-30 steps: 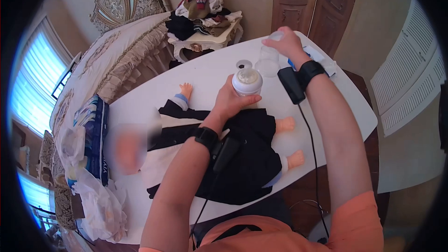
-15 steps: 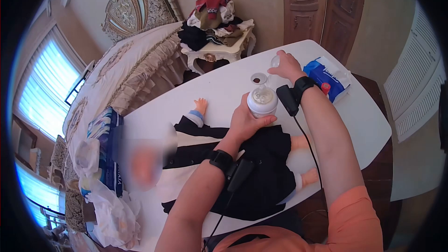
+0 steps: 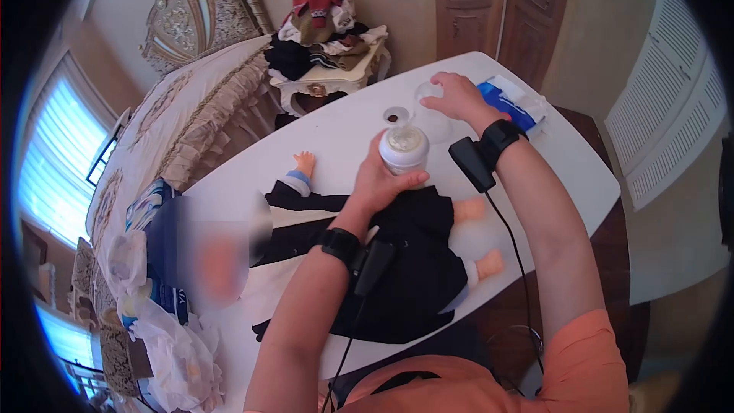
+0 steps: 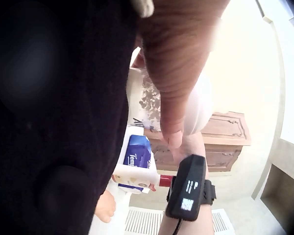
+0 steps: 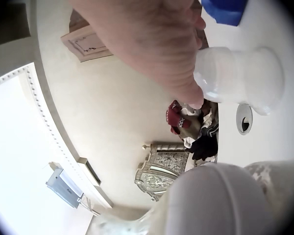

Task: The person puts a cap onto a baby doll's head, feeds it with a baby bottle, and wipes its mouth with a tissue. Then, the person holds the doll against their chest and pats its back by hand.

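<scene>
My left hand [image 3: 380,178] grips a baby bottle [image 3: 405,154] with a wide white collar and a clear top. White specks show on that bottle in the left wrist view. My right hand [image 3: 462,101] is beside a translucent cup-shaped plastic container [image 5: 257,78] standing on the table. Its narrower upper piece [image 5: 218,73] sits on the wider base, with my thumb right at the top edge and my fingers apart from it. Below the bottle lies a doll in a black outfit [image 3: 397,268], with one small hand [image 3: 304,161] and both feet showing.
A blue tissue pack [image 3: 508,105] lies at the right of the white table [image 3: 550,183]. A red-capped white bottle [image 4: 142,175] shows near it. Behind the container is a round table grommet [image 3: 394,117]. A plastic bag [image 3: 180,359] and a blue package are at the left.
My right hand lowered the clear upper piece onto the container, then drew slightly rightward from it. My left hand keeps its hold on the baby bottle. The head view shifted.
</scene>
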The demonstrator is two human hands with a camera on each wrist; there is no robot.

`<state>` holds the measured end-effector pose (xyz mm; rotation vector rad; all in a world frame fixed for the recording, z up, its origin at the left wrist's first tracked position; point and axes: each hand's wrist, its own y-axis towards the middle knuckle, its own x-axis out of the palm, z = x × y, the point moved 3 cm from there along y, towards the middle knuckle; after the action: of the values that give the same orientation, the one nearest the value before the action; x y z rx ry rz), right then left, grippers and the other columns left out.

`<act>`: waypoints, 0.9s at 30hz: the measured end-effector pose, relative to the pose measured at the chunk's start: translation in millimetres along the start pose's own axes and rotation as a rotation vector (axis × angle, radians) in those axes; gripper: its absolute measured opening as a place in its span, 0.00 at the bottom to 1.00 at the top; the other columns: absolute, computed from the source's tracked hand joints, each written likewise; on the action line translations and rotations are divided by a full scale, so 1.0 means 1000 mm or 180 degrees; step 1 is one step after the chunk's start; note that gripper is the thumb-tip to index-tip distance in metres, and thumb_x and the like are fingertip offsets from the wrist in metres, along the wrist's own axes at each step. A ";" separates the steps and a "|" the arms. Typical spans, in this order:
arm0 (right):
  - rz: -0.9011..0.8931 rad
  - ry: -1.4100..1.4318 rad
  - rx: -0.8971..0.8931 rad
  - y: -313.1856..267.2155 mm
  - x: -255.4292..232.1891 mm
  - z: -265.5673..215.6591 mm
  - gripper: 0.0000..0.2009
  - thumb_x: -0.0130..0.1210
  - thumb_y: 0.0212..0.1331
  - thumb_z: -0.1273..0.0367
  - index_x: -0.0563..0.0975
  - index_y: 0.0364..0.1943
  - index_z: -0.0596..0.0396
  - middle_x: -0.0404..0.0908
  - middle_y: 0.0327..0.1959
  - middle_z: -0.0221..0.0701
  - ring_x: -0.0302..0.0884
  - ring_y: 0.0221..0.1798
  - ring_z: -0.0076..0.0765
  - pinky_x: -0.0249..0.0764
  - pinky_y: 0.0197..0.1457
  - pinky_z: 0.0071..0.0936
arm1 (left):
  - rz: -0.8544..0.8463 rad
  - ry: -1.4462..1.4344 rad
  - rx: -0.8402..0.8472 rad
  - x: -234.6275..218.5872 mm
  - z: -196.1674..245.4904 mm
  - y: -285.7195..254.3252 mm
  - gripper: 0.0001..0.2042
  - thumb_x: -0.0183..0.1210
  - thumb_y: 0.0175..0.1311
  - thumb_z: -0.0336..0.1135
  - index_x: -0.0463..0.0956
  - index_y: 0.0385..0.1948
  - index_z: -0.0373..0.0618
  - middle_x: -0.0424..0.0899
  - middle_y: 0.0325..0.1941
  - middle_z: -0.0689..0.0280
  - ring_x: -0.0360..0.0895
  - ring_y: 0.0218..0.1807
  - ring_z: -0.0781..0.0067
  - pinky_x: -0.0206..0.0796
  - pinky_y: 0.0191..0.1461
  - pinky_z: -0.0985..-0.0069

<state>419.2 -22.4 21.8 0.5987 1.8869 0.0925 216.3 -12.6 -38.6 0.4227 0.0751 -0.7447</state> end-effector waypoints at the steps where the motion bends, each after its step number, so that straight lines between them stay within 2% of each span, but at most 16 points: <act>1: -0.0077 -0.0001 -0.0018 -0.004 -0.009 0.000 0.27 0.59 0.40 0.56 0.71 0.44 0.60 0.74 0.43 0.43 0.70 0.48 0.44 0.66 0.51 0.32 | -0.0055 -0.0035 -0.0016 0.000 -0.003 0.001 0.47 0.71 0.31 0.47 0.53 0.55 0.38 0.70 0.50 0.57 0.66 0.54 0.66 0.57 0.56 0.73; 3: -0.0169 -0.0027 0.0001 -0.014 -0.024 0.006 0.24 0.59 0.41 0.58 0.73 0.41 0.60 0.75 0.41 0.43 0.72 0.46 0.43 0.67 0.49 0.32 | -0.0004 0.0009 0.0092 -0.002 -0.008 0.002 0.48 0.71 0.31 0.47 0.51 0.56 0.37 0.69 0.51 0.55 0.65 0.55 0.65 0.56 0.57 0.73; 5: 0.0076 -0.0025 -0.0155 -0.026 -0.044 0.008 0.21 0.59 0.41 0.60 0.74 0.38 0.59 0.76 0.38 0.41 0.74 0.42 0.42 0.69 0.45 0.31 | -0.0098 0.0021 -0.0049 -0.005 -0.003 0.003 0.52 0.71 0.30 0.46 0.47 0.58 0.33 0.66 0.54 0.53 0.63 0.57 0.64 0.53 0.59 0.73; 7: 0.0055 -0.0112 -0.0149 -0.043 -0.059 0.008 0.19 0.58 0.42 0.61 0.74 0.38 0.59 0.77 0.35 0.39 0.75 0.39 0.39 0.69 0.44 0.29 | -0.0316 -0.0088 -0.0193 -0.006 0.002 0.002 0.54 0.72 0.29 0.45 0.43 0.58 0.29 0.63 0.55 0.51 0.60 0.59 0.63 0.51 0.60 0.73; 8: -0.0030 0.0155 -0.0146 -0.055 -0.063 0.008 0.17 0.57 0.42 0.61 0.75 0.36 0.57 0.78 0.32 0.38 0.75 0.37 0.39 0.69 0.41 0.30 | -0.0362 -0.0035 -0.0183 -0.008 0.003 0.002 0.55 0.72 0.30 0.43 0.40 0.58 0.27 0.62 0.56 0.50 0.59 0.59 0.61 0.51 0.61 0.73; 10: -0.0124 0.0410 -0.0133 -0.082 -0.061 0.004 0.16 0.56 0.43 0.61 0.76 0.34 0.56 0.78 0.30 0.36 0.75 0.35 0.40 0.70 0.38 0.30 | -0.0439 -0.0072 -0.0247 -0.011 0.002 0.003 0.55 0.72 0.30 0.42 0.41 0.58 0.27 0.63 0.56 0.51 0.60 0.58 0.61 0.51 0.60 0.73; 13: -0.0263 -0.0027 -0.0484 -0.118 -0.047 -0.007 0.13 0.56 0.43 0.62 0.77 0.31 0.55 0.78 0.26 0.33 0.76 0.31 0.37 0.70 0.35 0.30 | -0.0513 0.0016 -0.0404 -0.015 -0.001 -0.001 0.53 0.71 0.31 0.41 0.42 0.58 0.27 0.65 0.54 0.50 0.63 0.56 0.60 0.54 0.58 0.73; 15: -0.0278 0.0170 -0.0682 -0.128 -0.035 -0.011 0.09 0.55 0.45 0.66 0.76 0.29 0.57 0.78 0.22 0.33 0.76 0.28 0.35 0.70 0.33 0.27 | -0.0304 0.0298 -0.0741 -0.020 -0.002 -0.006 0.51 0.70 0.32 0.42 0.44 0.58 0.29 0.66 0.52 0.50 0.65 0.54 0.60 0.57 0.56 0.72; 17: -0.0181 0.0225 -0.0691 -0.130 -0.023 -0.005 0.10 0.55 0.45 0.64 0.76 0.28 0.55 0.78 0.22 0.34 0.76 0.26 0.36 0.70 0.33 0.29 | -0.0181 0.0572 -0.0853 -0.022 0.016 -0.015 0.49 0.70 0.34 0.41 0.46 0.58 0.31 0.67 0.51 0.50 0.65 0.53 0.60 0.58 0.55 0.71; 19: -0.0416 -0.0214 -0.0128 -0.134 -0.012 0.008 0.12 0.55 0.45 0.60 0.76 0.26 0.55 0.77 0.21 0.33 0.75 0.26 0.36 0.70 0.33 0.30 | -0.0082 0.0845 -0.0976 -0.025 0.028 -0.026 0.48 0.69 0.35 0.41 0.47 0.58 0.32 0.67 0.51 0.50 0.66 0.52 0.60 0.60 0.54 0.70; 20: -0.0418 -0.0212 -0.0102 -0.138 -0.009 0.013 0.12 0.55 0.45 0.60 0.76 0.26 0.55 0.77 0.21 0.33 0.75 0.26 0.36 0.70 0.33 0.30 | -0.0028 0.0890 -0.0877 -0.029 0.031 -0.031 0.46 0.68 0.37 0.41 0.48 0.58 0.32 0.68 0.50 0.50 0.67 0.51 0.61 0.60 0.53 0.70; 22: -0.0437 -0.0636 0.0639 -0.146 -0.006 0.033 0.13 0.55 0.44 0.58 0.75 0.24 0.54 0.77 0.21 0.33 0.75 0.27 0.38 0.70 0.32 0.31 | 0.0093 0.0885 -0.0688 -0.032 0.050 -0.046 0.40 0.66 0.41 0.39 0.53 0.56 0.33 0.68 0.50 0.50 0.67 0.51 0.62 0.61 0.52 0.70; 23: -0.0437 -0.0643 0.0636 -0.147 -0.005 0.039 0.13 0.55 0.44 0.58 0.75 0.24 0.54 0.77 0.21 0.33 0.75 0.27 0.38 0.70 0.32 0.31 | 0.0096 0.0879 -0.0686 -0.033 0.058 -0.053 0.40 0.66 0.41 0.39 0.53 0.56 0.33 0.68 0.50 0.50 0.67 0.51 0.62 0.61 0.52 0.70; 25: -0.0331 -0.0419 0.1309 -0.153 -0.002 0.054 0.13 0.54 0.44 0.57 0.78 0.25 0.51 0.78 0.26 0.39 0.76 0.33 0.43 0.71 0.35 0.37 | -0.0078 0.0624 -0.0711 -0.038 0.070 -0.065 0.31 0.61 0.49 0.34 0.56 0.55 0.37 0.68 0.50 0.52 0.66 0.51 0.66 0.60 0.54 0.74; 26: -0.0328 -0.0415 0.1305 -0.153 0.001 0.053 0.13 0.54 0.44 0.57 0.78 0.25 0.51 0.78 0.26 0.39 0.76 0.33 0.43 0.71 0.35 0.37 | -0.0077 0.0241 -0.0774 -0.035 0.078 -0.072 0.25 0.59 0.51 0.34 0.62 0.52 0.39 0.70 0.48 0.57 0.67 0.50 0.71 0.60 0.53 0.77; 27: -0.0292 -0.0336 0.0957 -0.150 0.005 0.049 0.13 0.54 0.44 0.58 0.78 0.28 0.51 0.78 0.27 0.40 0.76 0.33 0.44 0.71 0.36 0.37 | -0.0073 0.0244 -0.0771 -0.036 0.084 -0.078 0.25 0.59 0.51 0.34 0.62 0.52 0.39 0.70 0.48 0.57 0.67 0.50 0.71 0.60 0.53 0.77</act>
<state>407.4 -161.1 -52.4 0.7039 1.8352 -0.2818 130.8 -74.3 19.2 0.2195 0.2398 -0.7318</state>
